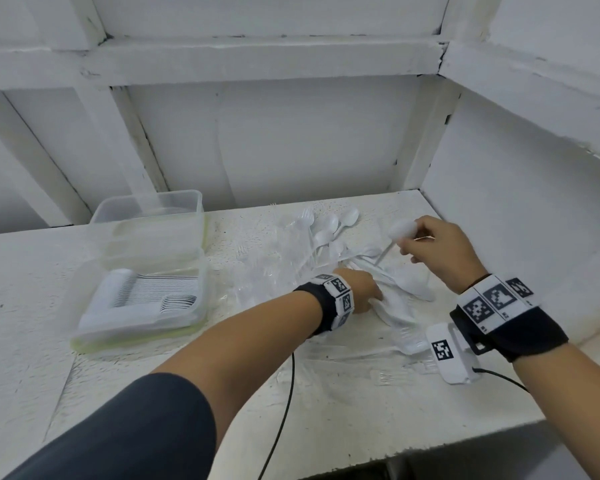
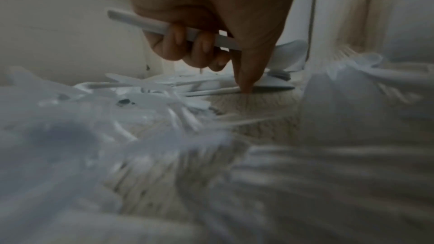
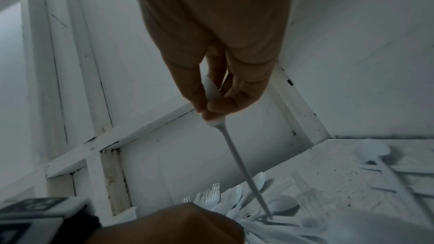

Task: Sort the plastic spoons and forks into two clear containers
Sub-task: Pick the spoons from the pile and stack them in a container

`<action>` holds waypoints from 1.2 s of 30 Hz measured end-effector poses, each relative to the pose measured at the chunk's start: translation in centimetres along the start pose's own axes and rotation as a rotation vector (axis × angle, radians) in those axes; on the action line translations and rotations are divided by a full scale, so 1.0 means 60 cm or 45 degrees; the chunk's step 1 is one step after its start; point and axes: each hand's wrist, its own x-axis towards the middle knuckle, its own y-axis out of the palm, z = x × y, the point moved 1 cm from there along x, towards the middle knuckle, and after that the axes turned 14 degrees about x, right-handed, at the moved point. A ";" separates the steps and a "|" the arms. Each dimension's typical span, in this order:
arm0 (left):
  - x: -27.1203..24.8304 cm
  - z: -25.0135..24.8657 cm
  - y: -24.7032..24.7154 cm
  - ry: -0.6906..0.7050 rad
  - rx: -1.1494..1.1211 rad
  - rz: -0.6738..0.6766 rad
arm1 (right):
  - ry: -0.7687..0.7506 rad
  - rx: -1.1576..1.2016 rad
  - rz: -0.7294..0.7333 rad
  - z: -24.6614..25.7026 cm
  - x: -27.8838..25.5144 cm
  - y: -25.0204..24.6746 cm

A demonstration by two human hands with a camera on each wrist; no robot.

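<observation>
Two clear containers stand at the left; the near container holds a neat row of white spoons, and the far container sits behind it. A loose pile of white spoons and clear forks covers the table's middle. My left hand is low in the pile; its fingers curl round a white spoon handle while the index fingertip touches the table. My right hand is raised and pinches a white spoon by its bowl, with the handle hanging down toward the pile.
Crinkled clear plastic wrap lies under and in front of the pile. A black cable runs off the table's front edge. White walls close the back and right sides. The table surface left of the containers is white and rough.
</observation>
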 end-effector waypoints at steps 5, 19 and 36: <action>0.016 -0.006 0.004 -0.015 0.101 0.006 | -0.162 -0.045 -0.024 -0.009 -0.006 -0.013; -0.068 0.083 -0.034 -0.274 -0.860 -0.495 | -0.565 0.044 -0.042 0.016 0.030 0.011; -0.176 0.167 0.030 -0.798 -1.123 -0.475 | 0.454 -0.833 0.430 -0.066 0.057 0.159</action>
